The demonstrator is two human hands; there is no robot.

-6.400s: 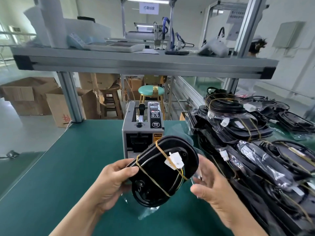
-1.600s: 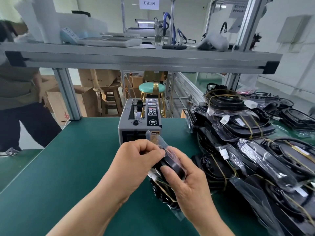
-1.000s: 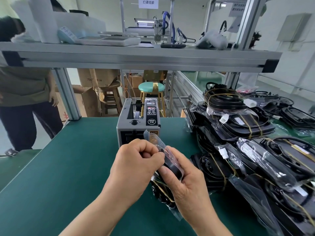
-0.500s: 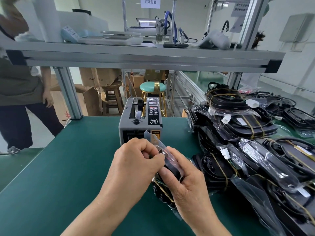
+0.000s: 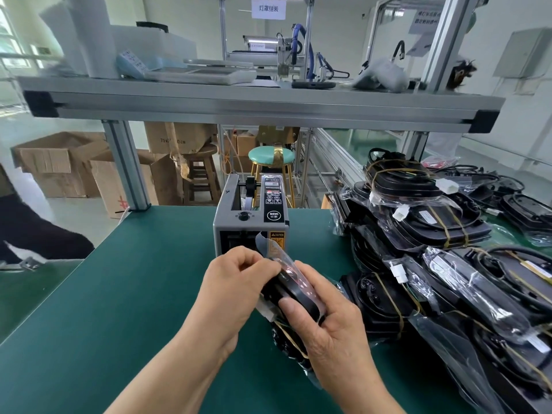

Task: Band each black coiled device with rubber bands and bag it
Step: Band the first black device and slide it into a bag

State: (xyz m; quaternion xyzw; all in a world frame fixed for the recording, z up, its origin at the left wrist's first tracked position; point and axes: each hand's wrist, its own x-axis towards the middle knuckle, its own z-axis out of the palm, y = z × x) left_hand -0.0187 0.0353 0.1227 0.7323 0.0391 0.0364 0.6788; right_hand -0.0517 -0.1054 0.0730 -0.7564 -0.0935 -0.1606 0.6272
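On the green bench [image 5: 119, 294], near centre, the black coiled device [image 5: 294, 295] is largely hidden by both hands. The left hand [image 5: 236, 291] pinches its clear bag [image 5: 276, 253]; the right hand [image 5: 328, 333] grips the device. A tape dispenser [image 5: 248, 216] stands just beyond, with bagged devices [image 5: 448, 234] piled at right.

One in hand, one machine, one heap on your worktop [image 5: 119, 294].
Your left grip [image 5: 236, 288] and right grip [image 5: 328, 333] share one black coiled device [image 5: 301, 297] in one clear bag [image 5: 276, 253]. One grey tape dispenser [image 5: 251, 225] stands toward the far edge. Along the right edge lies one heap of banded devices [image 5: 442, 225], too overlapped to count; three white connectors [image 5: 446, 185] show. Beyond the far edge stand two stools [image 5: 270, 155].
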